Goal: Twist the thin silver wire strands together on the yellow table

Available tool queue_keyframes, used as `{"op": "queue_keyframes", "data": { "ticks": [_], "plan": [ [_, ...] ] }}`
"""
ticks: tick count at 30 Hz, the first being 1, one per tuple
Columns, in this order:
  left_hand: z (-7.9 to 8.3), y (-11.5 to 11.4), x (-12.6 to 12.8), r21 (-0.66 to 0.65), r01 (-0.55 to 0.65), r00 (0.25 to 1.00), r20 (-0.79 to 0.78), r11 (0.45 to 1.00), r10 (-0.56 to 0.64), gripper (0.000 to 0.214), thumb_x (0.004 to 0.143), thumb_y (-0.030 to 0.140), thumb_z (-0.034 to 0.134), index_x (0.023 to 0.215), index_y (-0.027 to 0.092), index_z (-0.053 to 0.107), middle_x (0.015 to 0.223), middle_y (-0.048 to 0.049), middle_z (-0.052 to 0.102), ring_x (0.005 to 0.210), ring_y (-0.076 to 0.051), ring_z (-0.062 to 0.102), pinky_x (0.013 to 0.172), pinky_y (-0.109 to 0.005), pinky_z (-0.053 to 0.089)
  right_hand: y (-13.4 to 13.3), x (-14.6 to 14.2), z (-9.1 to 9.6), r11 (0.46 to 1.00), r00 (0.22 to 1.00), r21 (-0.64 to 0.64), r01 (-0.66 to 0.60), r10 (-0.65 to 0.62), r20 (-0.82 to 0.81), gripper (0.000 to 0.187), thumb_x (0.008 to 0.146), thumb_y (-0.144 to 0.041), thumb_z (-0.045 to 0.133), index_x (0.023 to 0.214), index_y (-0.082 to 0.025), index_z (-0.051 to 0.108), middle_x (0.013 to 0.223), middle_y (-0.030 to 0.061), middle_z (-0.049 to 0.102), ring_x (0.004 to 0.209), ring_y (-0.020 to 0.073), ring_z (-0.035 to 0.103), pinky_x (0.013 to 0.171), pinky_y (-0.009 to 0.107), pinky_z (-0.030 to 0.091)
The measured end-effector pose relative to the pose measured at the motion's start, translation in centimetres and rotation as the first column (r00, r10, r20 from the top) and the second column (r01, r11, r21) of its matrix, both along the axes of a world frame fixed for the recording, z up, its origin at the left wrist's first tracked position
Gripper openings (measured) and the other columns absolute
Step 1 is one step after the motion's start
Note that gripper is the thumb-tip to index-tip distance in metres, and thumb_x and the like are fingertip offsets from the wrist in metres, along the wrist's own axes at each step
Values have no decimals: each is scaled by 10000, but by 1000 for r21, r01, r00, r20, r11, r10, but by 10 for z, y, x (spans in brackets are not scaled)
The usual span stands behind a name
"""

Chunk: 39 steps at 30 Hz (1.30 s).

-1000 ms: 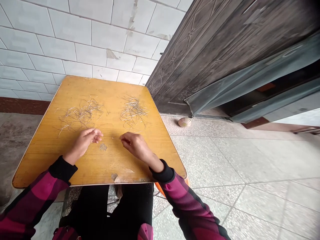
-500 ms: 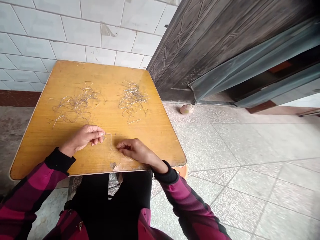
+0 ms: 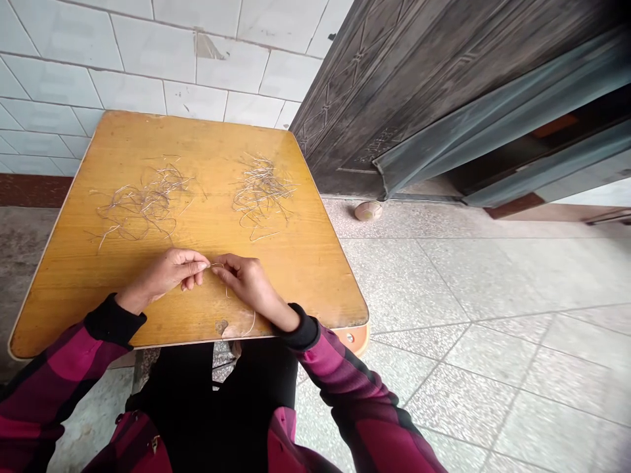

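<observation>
One honey-yellow wooden tabletop (image 3: pixel 197 135) carried everything, its near edge taken as 6 o'clock. Leftmost, at about 10 o'clock, sat the wider tangle of thin silvery strands (image 3: pixel 140 207); whether they were wire or fibre could not be told. Lower and just right of it, near 7 o'clock, the left hand (image 3: pixel 165 276) pinched with thumb and forefinger pressed together, its other fingers curled, holding one end of a single strand (image 3: pixel 226 289). That strand crossed a small gap to the right hand (image 3: pixel 246 282), near 6 o'clock, whose fingertips closed on it while the rest of the hand curved above. The change lay in that gap: the hands, clearly apart a moment earlier, had drawn in until they nearly touched, leaving the strand short between them. Further right, at about 1 o'clock, lay the denser tangle (image 3: pixel 261 194). Beyond the tabletop's right edge stood a dark embossed metal door (image 3: pixel 419 98), and a small round pale object (image 3: pixel 368 211) rested at its foot on the terrazzo floor (image 3: pixel 468 368).
</observation>
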State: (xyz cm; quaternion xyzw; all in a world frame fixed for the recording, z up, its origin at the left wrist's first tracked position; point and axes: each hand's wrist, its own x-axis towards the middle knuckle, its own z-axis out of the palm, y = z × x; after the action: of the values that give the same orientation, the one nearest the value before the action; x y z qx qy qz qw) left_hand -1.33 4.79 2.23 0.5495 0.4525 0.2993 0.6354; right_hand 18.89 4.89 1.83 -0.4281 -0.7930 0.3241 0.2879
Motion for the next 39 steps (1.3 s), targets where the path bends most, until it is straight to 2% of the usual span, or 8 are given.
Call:
{"op": "queue_keyframes", "data": {
  "ticks": [8,14,22,27,31,33,35,39],
  "plan": [
    [1,1,-1,-7,106,994,-20,994,-106,211,800,337,634,807,126,632,663,-15,660,539,-97,588,534,-225,474,-4,-2,2,996,995,-53,-73,69,-66,215,926,-231,541,832,-146,714,696,6,661,594,86,539,598,202,386],
    [4,0,2,-29,65,996,-64,997,-67,176,782,300,626,761,125,626,610,-10,644,485,-90,565,485,-211,448,-2,0,0,989,998,-134,-64,60,-35,179,906,-259,584,882,-167,736,577,-34,595,515,81,474,539,205,357],
    [3,0,2,-24,24,997,-76,999,-26,153,776,280,618,720,138,625,581,-8,633,468,-92,547,467,-210,429,0,5,-1,983,992,-134,-124,120,-32,165,893,-245,599,978,-194,731,733,-3,688,625,105,581,617,226,422],
    [0,3,-3,27,-55,997,-54,998,56,173,807,290,608,720,141,623,621,-8,645,492,-86,543,496,-211,431,8,12,-6,817,929,-524,-241,37,-368,345,865,-330,641,1152,-140,634,667,-20,654,542,79,558,515,195,444],
    [3,4,-5,60,-69,997,-19,996,71,178,802,307,621,740,141,622,616,-3,636,494,-86,536,498,-211,426,11,18,1,690,852,-614,-382,5,-524,404,933,-406,538,1242,-148,567,819,40,711,605,81,617,543,198,499],
    [4,5,-4,70,-82,997,1,994,82,189,797,320,629,741,140,619,612,-1,632,489,-85,535,496,-211,423,9,19,4,724,832,-555,-410,47,-553,421,953,-431,491,1280,-170,537,940,67,708,688,99,642,601,231,535],
    [4,5,-3,79,-94,996,13,992,94,206,798,333,632,729,139,613,611,-2,631,488,-84,535,497,-211,422,6,18,7,839,842,-409,-360,102,-530,418,934,-443,526,1277,-205,536,1053,74,670,814,123,643,693,271,555],
    [4,4,4,73,-70,997,33,995,68,238,805,364,628,730,139,604,615,-8,632,490,-89,542,500,-216,430,2,9,11,995,915,-21,-97,81,-394,322,872,-427,634,1121,-226,600,1078,67,574,928,154,592,774,293,532]
  ]
}}
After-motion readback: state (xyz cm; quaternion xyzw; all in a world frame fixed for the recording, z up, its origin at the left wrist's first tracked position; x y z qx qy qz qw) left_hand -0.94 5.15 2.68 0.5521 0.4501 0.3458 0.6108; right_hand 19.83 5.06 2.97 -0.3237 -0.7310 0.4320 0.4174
